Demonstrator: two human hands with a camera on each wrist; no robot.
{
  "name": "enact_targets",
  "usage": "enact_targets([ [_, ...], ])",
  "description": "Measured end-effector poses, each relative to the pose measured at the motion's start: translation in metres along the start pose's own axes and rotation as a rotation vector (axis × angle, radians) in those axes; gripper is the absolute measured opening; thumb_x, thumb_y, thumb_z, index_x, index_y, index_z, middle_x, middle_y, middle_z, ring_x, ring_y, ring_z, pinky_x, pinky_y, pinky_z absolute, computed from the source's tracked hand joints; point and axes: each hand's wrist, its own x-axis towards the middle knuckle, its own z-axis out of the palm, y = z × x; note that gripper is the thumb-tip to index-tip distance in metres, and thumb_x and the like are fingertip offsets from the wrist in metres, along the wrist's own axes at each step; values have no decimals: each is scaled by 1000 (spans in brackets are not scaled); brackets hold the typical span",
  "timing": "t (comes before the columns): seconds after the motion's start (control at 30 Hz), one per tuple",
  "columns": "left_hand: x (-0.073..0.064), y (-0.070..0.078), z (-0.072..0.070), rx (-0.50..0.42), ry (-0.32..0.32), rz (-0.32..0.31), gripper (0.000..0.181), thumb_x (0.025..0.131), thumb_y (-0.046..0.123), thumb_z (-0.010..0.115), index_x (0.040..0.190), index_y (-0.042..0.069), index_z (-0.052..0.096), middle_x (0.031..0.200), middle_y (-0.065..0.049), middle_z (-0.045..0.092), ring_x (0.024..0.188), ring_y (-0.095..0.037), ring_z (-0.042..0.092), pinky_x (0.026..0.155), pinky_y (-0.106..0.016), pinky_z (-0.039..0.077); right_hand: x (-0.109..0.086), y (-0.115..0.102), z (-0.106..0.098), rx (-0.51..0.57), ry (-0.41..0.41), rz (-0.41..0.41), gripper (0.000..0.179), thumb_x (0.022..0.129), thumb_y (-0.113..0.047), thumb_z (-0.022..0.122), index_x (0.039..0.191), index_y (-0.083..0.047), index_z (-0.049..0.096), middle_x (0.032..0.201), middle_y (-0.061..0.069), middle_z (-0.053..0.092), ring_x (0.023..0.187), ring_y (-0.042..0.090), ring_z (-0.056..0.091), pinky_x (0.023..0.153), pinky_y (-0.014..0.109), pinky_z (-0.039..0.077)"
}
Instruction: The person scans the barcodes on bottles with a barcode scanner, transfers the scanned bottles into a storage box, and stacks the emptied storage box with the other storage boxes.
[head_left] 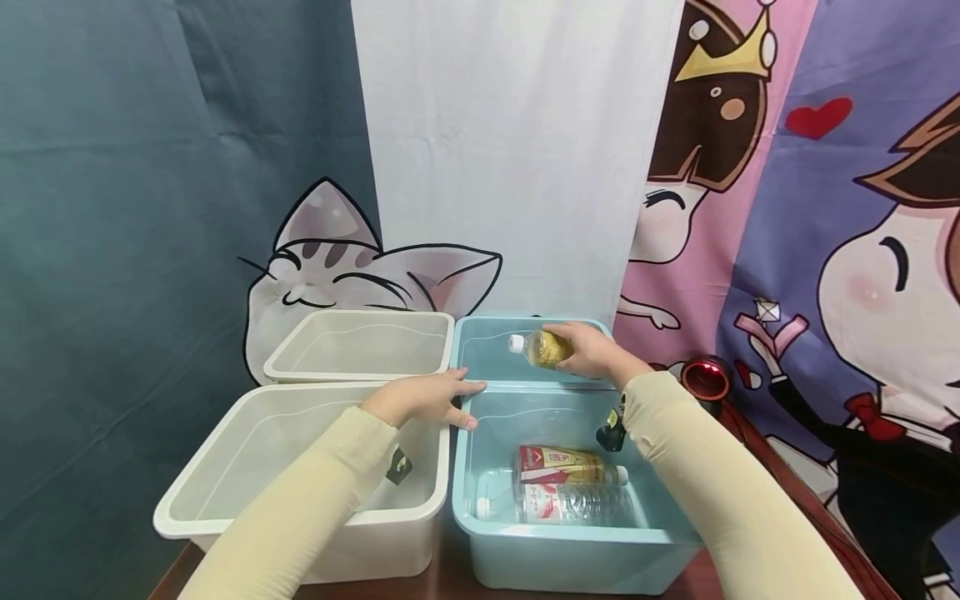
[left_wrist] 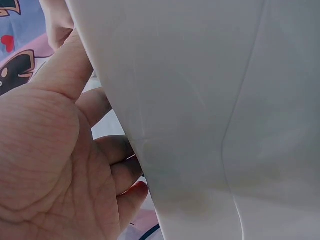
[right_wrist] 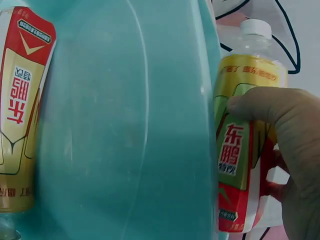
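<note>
My right hand (head_left: 591, 350) grips a clear drink bottle (head_left: 542, 348) with a white cap, held sideways over the back blue bin (head_left: 487, 333). The right wrist view shows the thumb across the red, green and yellow label of that bottle (right_wrist: 235, 200). My left hand (head_left: 426, 397) has its fingers spread at the rims between the front white bin (head_left: 300, 450) and the front blue bin (head_left: 517, 417). In the left wrist view, the palm of this hand (left_wrist: 45, 155) lies beside the white wall, its fingertips partly hidden behind the edge.
Inside the front blue bin lie a red-and-yellow labelled bottle (head_left: 562, 465) and clear water bottles (head_left: 577, 504). A back white bin (head_left: 360, 346) stands at the left. To the right is a dark round device (head_left: 707, 379) with a red light. A printed curtain (head_left: 510, 150) hangs behind.
</note>
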Motion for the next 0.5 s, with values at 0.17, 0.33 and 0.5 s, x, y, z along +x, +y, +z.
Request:
enact_targets([
  [0.17, 1, 0, 1, -6, -2, 1, 76, 78, 52, 64, 143, 27, 33, 151, -15, 13, 138, -29, 10, 108, -44, 17, 0, -2, 6, 0, -38, 13, 75, 71, -5, 73, 139, -11, 40, 126, 14, 48, 104, 26, 48, 84, 42, 41],
  [0.33, 0, 1, 1, -13, -2, -8, 76, 78, 52, 64, 143, 28, 33, 151, -14, 13, 138, -28, 9, 108, -44, 17, 2, -1, 9, -21, -55, 16, 76, 70, -6, 72, 139, -12, 41, 123, 13, 50, 100, 24, 48, 82, 40, 41],
  [0.5, -1, 0, -1, -9, -2, -9, 79, 75, 57, 62, 143, 29, 32, 151, -13, 14, 138, -26, 9, 108, -44, 16, 1, -1, 9, -7, -77, 20, 82, 72, -11, 75, 142, -19, 34, 135, 16, 41, 118, 31, 42, 93, 48, 38],
])
